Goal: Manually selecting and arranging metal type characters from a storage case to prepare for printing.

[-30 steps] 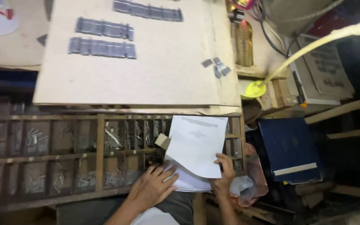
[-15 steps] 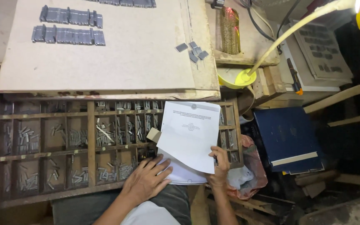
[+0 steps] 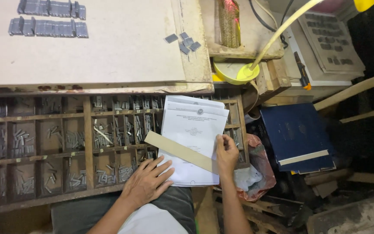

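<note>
Along the left and middle of the view, a wooden type case (image 3: 87,143) divided into many small compartments holds loose grey metal sorts; its near edge sits just above the person's lap. Above it lies a pale board (image 3: 109,47) with two rows of grey metal blocks (image 3: 48,28) near its far left corner and a few loose grey pieces (image 3: 186,41) near its right edge.

At the case's lower middle, the left hand (image 3: 147,182) lies flat with its fingers spread, palm down, its fingertips touching the lower left corner of a stack of white paper sheets (image 3: 193,130). The top sheet bears a small round emblem and short lines of dark print near its top, too small to tell. The stack rests tilted over the right end of the case. Across its lower half lies a tan flat strip (image 3: 180,151), slanting from upper left to lower right.

The right hand (image 3: 227,152) grips the right edge of the stack, thumb on top and fingers curled beneath, also touching the strip's lower end.

Farther right, a yellow lamp base (image 3: 232,71) with a pale curved neck stands on a wooden ledge. Below it sits a crumpled reddish plastic bag (image 3: 260,169), then a dark blue rectangular book (image 3: 297,134) with a cream band near its bottom. At the upper right lies a grey printed sheet (image 3: 334,41).
</note>
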